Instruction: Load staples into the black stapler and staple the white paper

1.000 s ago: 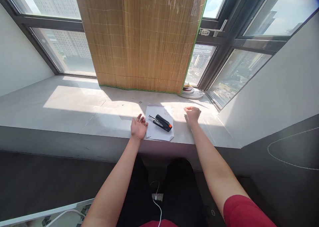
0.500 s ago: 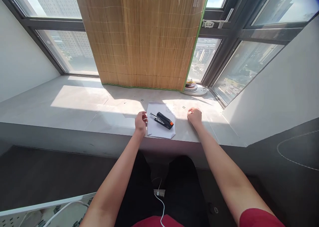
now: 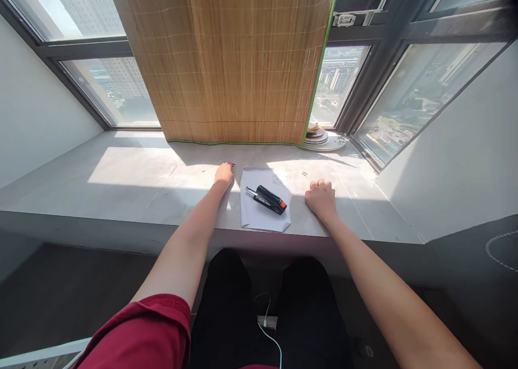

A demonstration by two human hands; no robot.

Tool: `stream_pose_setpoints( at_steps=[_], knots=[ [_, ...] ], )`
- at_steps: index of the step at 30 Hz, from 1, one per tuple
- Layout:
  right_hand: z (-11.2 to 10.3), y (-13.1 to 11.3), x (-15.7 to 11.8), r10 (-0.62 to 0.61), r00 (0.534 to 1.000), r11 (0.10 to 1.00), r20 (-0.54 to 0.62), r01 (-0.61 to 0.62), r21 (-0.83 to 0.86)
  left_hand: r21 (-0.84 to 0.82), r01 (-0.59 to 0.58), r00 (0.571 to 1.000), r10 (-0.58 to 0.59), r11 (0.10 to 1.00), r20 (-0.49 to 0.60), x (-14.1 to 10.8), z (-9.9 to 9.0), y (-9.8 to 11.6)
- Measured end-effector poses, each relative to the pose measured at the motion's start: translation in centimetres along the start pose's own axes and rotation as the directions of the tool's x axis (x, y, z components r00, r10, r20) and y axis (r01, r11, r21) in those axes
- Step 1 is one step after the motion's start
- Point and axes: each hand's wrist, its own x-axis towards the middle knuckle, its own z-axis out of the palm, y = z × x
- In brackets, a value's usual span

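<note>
A white sheet of paper point(image 3: 265, 218), or a thin stack of it, lies on the pale window sill point(image 3: 194, 202). On it rests a black stapler point(image 3: 269, 200) with an orange end, opened out so that a metal strip shows. To the left of the paper, my left hand point(image 3: 224, 173) is closed at a small dark piece on the sill, too small to name. My right hand point(image 3: 321, 196) rests on the sill to the right of the paper with its fingers curled in, and nothing shows in it. Small staple-like bits point(image 3: 304, 173) lie beyond the right hand.
A bamboo blind point(image 3: 243, 67) with green edging hangs down to the back of the sill. Stacked plates point(image 3: 324, 141) stand in the back right corner by the window. A white cable point(image 3: 275, 341) runs down between the legs.
My left hand has reached forward, away from the paper's left edge, and closed at the small dark piece. My right hand has turned knuckles up. The view has shifted slightly.
</note>
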Motion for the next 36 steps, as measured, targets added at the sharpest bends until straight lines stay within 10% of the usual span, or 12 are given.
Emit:
stream_pose_setpoints(
  at_steps=[16,24,36],
  knots=[
    [-0.1,0.1,0.2,-0.043,0.994,0.976,-0.102,0.064,0.208,-0.087,-0.162,0.949,0.131,0.983,-0.285,-8.5,1.2,0.6],
    [0.1,-4.5,-1.7,-0.389,0.904,0.561,-0.177,0.385,0.733,-0.206,-0.309,0.87,0.189,0.929,-0.455,-11.6,2.0,1.8],
    [1.0,-5.4,-2.6,-0.517,0.847,0.666,-0.125,0.49,0.563,-0.338,-0.491,0.855,0.37,0.803,-0.362,-11.6,1.5,1.6]
  ],
)
